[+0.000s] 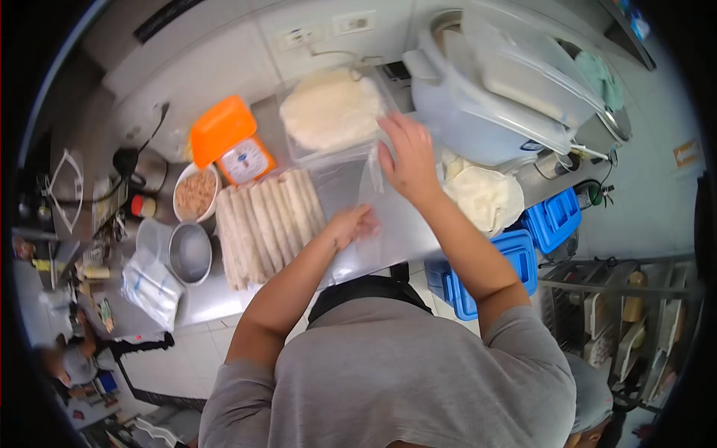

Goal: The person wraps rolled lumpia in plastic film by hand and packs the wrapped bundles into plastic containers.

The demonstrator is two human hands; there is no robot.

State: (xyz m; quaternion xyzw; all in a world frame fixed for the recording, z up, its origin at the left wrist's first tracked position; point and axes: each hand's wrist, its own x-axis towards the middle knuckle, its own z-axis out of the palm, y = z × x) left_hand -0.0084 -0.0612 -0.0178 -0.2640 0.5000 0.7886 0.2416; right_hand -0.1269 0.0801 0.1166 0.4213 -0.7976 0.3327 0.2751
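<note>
My left hand [353, 226] is over the steel counter, just right of the pale rolls [270, 228]; its fingers are smeared by motion, beside clear plastic film. My right hand [409, 158] is higher up, with its fingers apart, near the corner of a clear tray [297, 154] holding a white, rounded mass [332, 110]. Thin clear plastic film [371, 173] hangs beside my right thumb; whether it is gripped cannot be made out. Right of my right forearm lies a stack of thin, pale round sheets [489, 196].
Left of the rolls are an orange scale [246, 158], a bowl of pinkish filling [197, 193], a metal bowl [190, 254] and a plastic packet [151, 290]. A large lidded tub [470, 112] stands at the back right, blue-lidded boxes [553, 220] below. A person [78, 362] is at the lower left.
</note>
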